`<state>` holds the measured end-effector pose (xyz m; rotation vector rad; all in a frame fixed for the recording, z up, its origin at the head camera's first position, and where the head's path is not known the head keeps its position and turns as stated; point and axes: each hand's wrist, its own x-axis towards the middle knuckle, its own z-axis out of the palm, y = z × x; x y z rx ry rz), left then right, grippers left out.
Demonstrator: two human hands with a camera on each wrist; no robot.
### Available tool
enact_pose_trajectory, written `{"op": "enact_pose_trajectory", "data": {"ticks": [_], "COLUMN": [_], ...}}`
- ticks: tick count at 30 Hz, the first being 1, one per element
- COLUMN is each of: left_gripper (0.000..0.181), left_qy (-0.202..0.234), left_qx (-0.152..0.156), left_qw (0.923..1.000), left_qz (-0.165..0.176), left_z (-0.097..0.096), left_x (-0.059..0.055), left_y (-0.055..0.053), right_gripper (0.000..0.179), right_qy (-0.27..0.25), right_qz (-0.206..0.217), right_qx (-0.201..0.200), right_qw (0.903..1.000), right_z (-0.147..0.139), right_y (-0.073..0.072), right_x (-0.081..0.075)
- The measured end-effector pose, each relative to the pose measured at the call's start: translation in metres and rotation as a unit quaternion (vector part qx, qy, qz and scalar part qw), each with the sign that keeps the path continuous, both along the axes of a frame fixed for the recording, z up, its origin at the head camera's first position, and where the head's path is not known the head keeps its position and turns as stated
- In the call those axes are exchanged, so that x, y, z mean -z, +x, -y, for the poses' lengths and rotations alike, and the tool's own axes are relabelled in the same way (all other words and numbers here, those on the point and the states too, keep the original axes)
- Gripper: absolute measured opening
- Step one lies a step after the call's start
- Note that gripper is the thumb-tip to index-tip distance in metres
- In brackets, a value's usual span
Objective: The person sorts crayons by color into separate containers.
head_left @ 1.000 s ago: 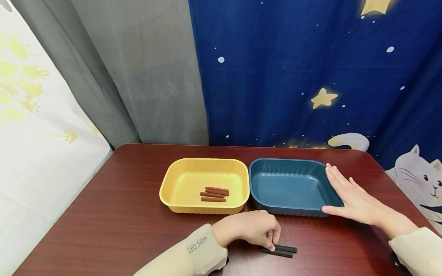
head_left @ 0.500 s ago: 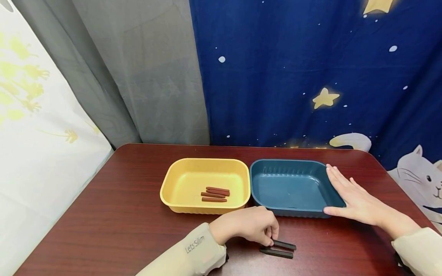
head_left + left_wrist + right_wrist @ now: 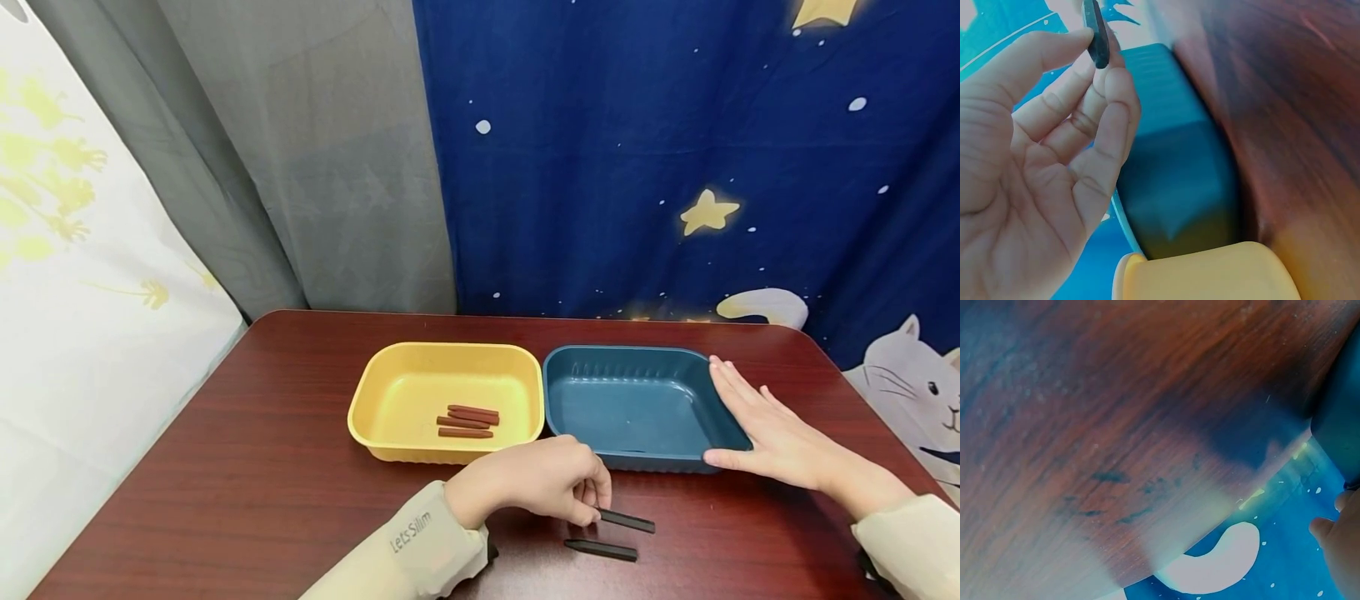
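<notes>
My left hand (image 3: pixel 551 479) pinches one end of a black crayon (image 3: pixel 628 522) between thumb and fingertips, just in front of the blue basket. The left wrist view shows the pinched crayon (image 3: pixel 1099 40) with its tapered end. A second black crayon (image 3: pixel 602 549) lies on the table nearer to me. My right hand (image 3: pixel 776 433) rests against the right side of the blue basket (image 3: pixel 652 460), fingers straight along its rim. Part of that right hand (image 3: pixel 1344 544) enters the right wrist view at its edge. No crayon shows inside the blue basket.
A yellow basket (image 3: pixel 435 455) stands left of the blue one, their sides nearly touching. Several reddish-brown crayons (image 3: pixel 462 422) lie in it. Both stand on a dark red wooden table (image 3: pixel 247 500), with grey and blue curtains (image 3: pixel 570 208) behind.
The left hand has lifted one black crayon off from beside the other and moved it slightly away from me, toward the blue basket. The right hand has stayed at the basket's side.
</notes>
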<state>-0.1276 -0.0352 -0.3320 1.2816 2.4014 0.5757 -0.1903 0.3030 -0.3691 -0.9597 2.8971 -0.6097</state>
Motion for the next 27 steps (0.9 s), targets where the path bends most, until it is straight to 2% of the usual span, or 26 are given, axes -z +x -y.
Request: {"op": "enact_pose_trajectory", "data": {"ticks": [8, 20, 27], "left_gripper": [0.006, 0.008, 0.008], "left_qy": [0.014, 0.059, 0.078], "left_qx": [0.003, -0.01, -0.034], "left_qw": [0.9999, 0.9976, 0.9957], "left_qz": [-0.007, -0.035, -0.035], "left_z": [0.003, 0.008, 0.01], "left_x": [-0.005, -0.015, -0.019], "left_y": [0.0, -0.007, -0.013], "right_gripper": [0.112, 0.112, 0.112], "right_qy": [0.008, 0.003, 0.007], "right_qz": [0.021, 0.019, 0.022], "right_qx": [0.006, 0.005, 0.006], "right_qw": [0.9997, 0.9998, 0.9997], "right_z": [0.0, 0.0, 0.0], "right_y": [-0.001, 0.0, 0.0], "right_x": [-0.004, -0.002, -0.004]}}
